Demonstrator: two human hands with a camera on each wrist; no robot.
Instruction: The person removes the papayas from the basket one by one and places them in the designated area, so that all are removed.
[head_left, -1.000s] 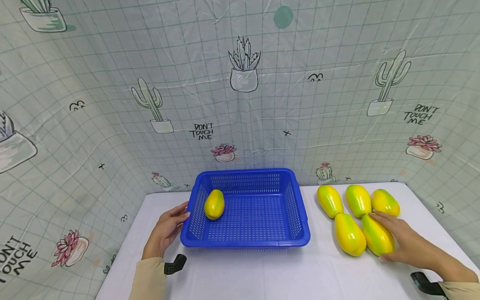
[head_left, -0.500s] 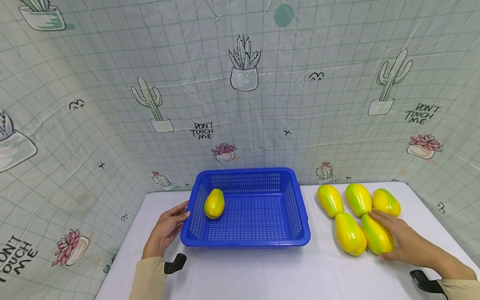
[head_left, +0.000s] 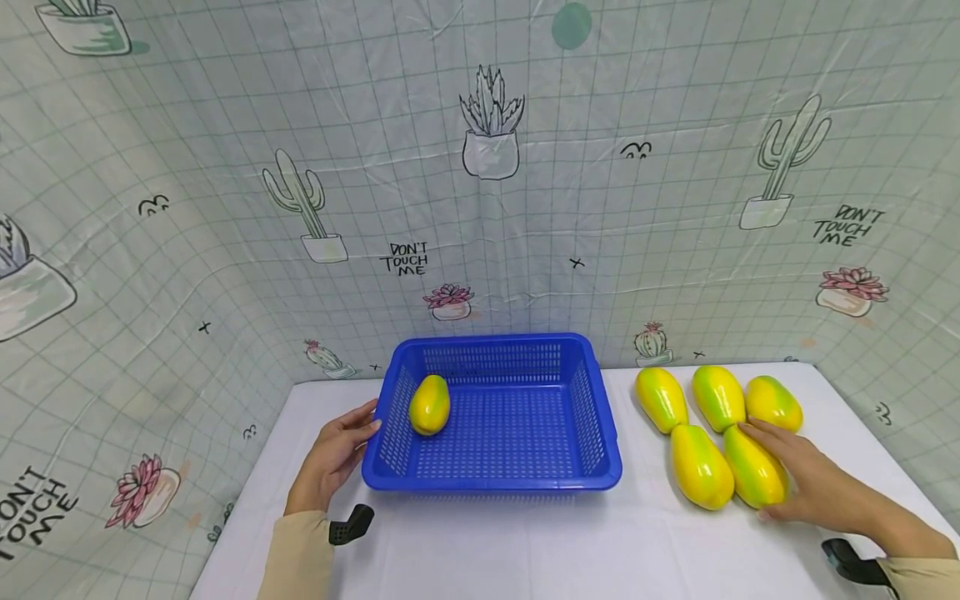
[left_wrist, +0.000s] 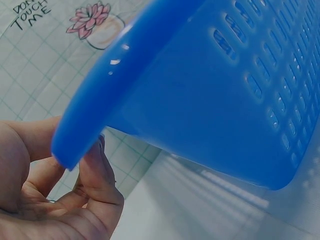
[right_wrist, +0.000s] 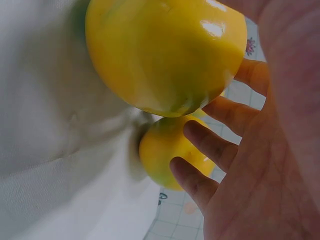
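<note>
A blue plastic basket (head_left: 495,483) stands on the table, with one yellow-green papaya (head_left: 430,406) lying inside at its left. My left hand (head_left: 335,454) pinches the basket's left rim; in the left wrist view the thumb and curled fingers (left_wrist: 100,175) meet at the rim's edge. To the right of the basket, several papayas lie close together in two rows. Over the nearest right papaya (head_left: 752,467) my right hand (head_left: 821,492) grips, fingers across its far end and thumb at its near end. The right wrist view shows that papaya (right_wrist: 165,55) large, with another papaya (right_wrist: 167,147) beyond the fingers.
Beside the held papaya lies another papaya (head_left: 701,468), with more behind, such as the back-left papaya (head_left: 662,400). A white cloth covers the table (head_left: 525,550). Patterned fabric (head_left: 525,217) hangs close behind the basket and along both sides.
Both hands, the basket and the papayas keep their places. Only the head view has shifted very slightly.
</note>
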